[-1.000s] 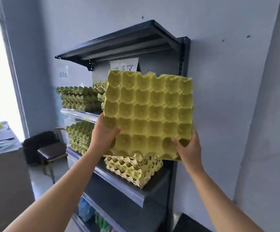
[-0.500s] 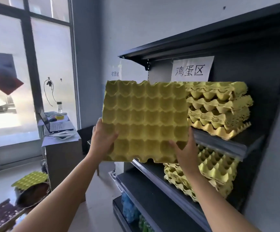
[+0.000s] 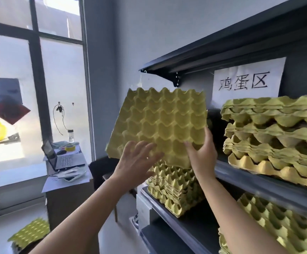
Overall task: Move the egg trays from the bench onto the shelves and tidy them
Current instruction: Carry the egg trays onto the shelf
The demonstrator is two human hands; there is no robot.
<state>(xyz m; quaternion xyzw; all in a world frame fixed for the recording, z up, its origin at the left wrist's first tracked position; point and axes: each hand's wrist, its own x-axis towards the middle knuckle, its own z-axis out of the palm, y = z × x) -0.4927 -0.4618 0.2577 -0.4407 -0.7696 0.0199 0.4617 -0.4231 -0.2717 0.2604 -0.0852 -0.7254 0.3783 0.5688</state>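
A yellow-green egg tray (image 3: pixel 160 123) is held up almost vertical in front of the dark shelf unit (image 3: pixel 259 182), its cups facing me. My right hand (image 3: pixel 202 153) grips its lower right corner. My left hand (image 3: pixel 136 162) is spread with straight fingers just below the tray's lower edge; whether it touches the tray is unclear. Stacked trays (image 3: pixel 273 140) fill the upper shelf at right. Another stack (image 3: pixel 174 189) sits on the shelf below, behind my hands, and more trays (image 3: pixel 277 228) lie at lower right.
A paper sign (image 3: pixel 246 81) hangs on the shelf back. A small desk (image 3: pixel 66 182) with a laptop (image 3: pixel 61 160), tape and a bottle stands by the window at left. More trays (image 3: pixel 31 233) lie low at bottom left.
The view has swung left along the shelves. My left hand let go of the tray's lower left corner and opened. The tray now tilts, held by my right hand.
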